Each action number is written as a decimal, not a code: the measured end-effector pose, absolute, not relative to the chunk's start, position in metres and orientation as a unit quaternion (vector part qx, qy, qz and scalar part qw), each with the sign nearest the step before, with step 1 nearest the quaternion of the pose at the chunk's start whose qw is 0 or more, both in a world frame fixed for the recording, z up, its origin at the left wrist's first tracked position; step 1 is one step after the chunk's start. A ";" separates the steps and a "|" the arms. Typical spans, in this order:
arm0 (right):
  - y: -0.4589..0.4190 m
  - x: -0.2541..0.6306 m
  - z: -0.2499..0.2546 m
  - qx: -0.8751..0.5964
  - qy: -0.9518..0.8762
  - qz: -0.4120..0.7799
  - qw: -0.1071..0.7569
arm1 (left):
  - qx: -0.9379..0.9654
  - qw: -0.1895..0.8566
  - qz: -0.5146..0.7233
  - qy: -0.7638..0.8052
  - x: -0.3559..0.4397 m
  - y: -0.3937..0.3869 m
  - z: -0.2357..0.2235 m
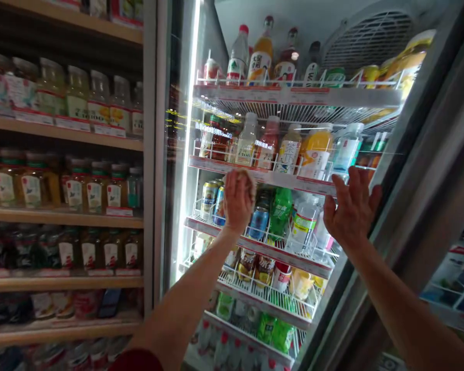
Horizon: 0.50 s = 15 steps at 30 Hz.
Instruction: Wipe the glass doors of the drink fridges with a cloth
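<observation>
In the head view, a glass door with faint reflections stands before lit fridge shelves. Up against it, my left hand presses a crumpled tan cloth, mostly covered by the fingers. Drink cans and bottles show behind that hand, among them a blue can and a green bottle. Farther right, my right hand is open with its fingers spread, near the right side of the door. Nothing is in it. Whether its palm touches the glass, I cannot tell.
The fridge door frame runs slanting along the right. To the left, wooden shelves carry rows of bottles and jars. Inside the fridge, wire shelves hold several drinks, with a round fan grille at the top.
</observation>
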State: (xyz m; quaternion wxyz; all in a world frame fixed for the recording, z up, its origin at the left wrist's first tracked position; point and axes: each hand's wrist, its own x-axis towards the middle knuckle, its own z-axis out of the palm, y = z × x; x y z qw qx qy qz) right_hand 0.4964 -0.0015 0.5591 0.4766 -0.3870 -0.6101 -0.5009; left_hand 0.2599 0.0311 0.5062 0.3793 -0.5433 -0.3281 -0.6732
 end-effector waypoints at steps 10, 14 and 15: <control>-0.002 0.496 0.558 -0.370 -0.613 -0.499 0.488 | -0.564 0.369 -0.672 -0.307 0.227 0.033 0.551; -0.001 0.496 0.559 -0.405 -0.598 -0.496 0.482 | -0.596 0.393 -0.619 -0.328 0.219 0.033 0.544; -0.001 0.496 0.559 -0.409 -0.596 -0.496 0.481 | -0.602 0.397 -0.612 -0.325 0.214 0.034 0.541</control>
